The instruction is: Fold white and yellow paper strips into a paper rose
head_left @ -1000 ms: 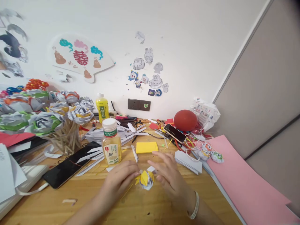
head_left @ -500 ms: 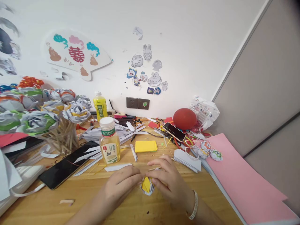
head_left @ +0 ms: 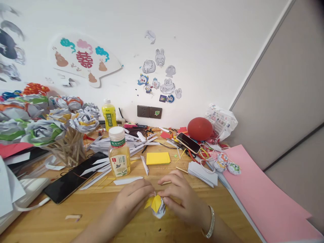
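Note:
A small folded paper flower [head_left: 157,205], yellow inside and printed white outside, sits low over the wooden table [head_left: 106,209]. My left hand [head_left: 133,197] pinches its left side with fingers closed. Closing on its right side and top is my right hand [head_left: 181,199], which wears a bracelet [head_left: 211,221] at the wrist. A wooden stick [head_left: 165,183] lies just behind my right fingers. A white paper strip [head_left: 128,180] rests on the table beyond my left hand.
A tea bottle [head_left: 118,152] stands behind my left hand, beside a black phone [head_left: 73,179]. A yellow paper stack [head_left: 158,158], white paper stack [head_left: 204,173], pink sheets [head_left: 260,199], a red ball [head_left: 199,129], a second phone [head_left: 188,142] and paper-flower bouquets [head_left: 58,125] crowd the table.
Both hands have closed in on the paper flower, the right fingers curling over its top. The yellow petals now stick out to the left between the hands.

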The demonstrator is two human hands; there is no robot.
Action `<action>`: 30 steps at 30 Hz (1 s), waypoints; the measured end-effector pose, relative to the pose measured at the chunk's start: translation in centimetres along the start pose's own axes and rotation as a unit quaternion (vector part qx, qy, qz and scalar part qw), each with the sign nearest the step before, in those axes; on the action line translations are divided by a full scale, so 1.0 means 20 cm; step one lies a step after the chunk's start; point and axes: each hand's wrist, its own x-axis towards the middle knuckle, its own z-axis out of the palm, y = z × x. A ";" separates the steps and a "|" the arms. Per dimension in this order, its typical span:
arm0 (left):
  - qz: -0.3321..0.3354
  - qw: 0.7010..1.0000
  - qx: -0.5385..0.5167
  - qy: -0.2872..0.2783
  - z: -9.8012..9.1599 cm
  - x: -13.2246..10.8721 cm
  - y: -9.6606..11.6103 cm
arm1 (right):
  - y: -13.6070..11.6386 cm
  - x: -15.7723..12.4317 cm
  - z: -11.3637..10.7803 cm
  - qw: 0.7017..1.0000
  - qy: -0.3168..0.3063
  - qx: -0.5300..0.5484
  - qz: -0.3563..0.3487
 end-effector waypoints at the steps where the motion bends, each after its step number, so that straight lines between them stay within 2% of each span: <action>1: -0.015 1.000 -0.004 -0.007 0.00 0.00 0.00 | 0.00 0.00 0.00 1.000 -0.003 0.005 0.005; 6: -0.118 0.991 -0.040 -0.043 -0.01 0.03 -0.01 | 0.03 0.00 0.01 0.998 -0.012 0.038 0.056; 12: -0.218 0.971 -0.082 -0.061 0.02 0.04 -0.04 | 0.06 0.01 0.05 0.983 -0.067 0.094 0.147; 15: -0.303 0.943 -0.126 -0.047 0.05 0.04 -0.06 | 0.09 0.01 0.08 0.969 -0.052 0.133 0.203; 20: -0.406 0.870 -0.280 0.013 0.05 0.06 -0.06 | 0.15 -0.01 0.15 0.937 0.026 0.208 0.280; 22: -0.424 0.857 -0.291 0.021 0.05 0.07 -0.06 | 0.16 0.00 0.17 0.921 0.054 0.245 0.298; 25: -0.423 0.863 -0.275 0.016 0.04 0.08 -0.05 | 0.17 0.00 0.19 0.889 0.093 0.312 0.322; 30: -0.385 0.885 -0.260 -0.037 0.05 0.07 -0.03 | 0.13 0.01 0.21 0.796 0.129 0.462 0.369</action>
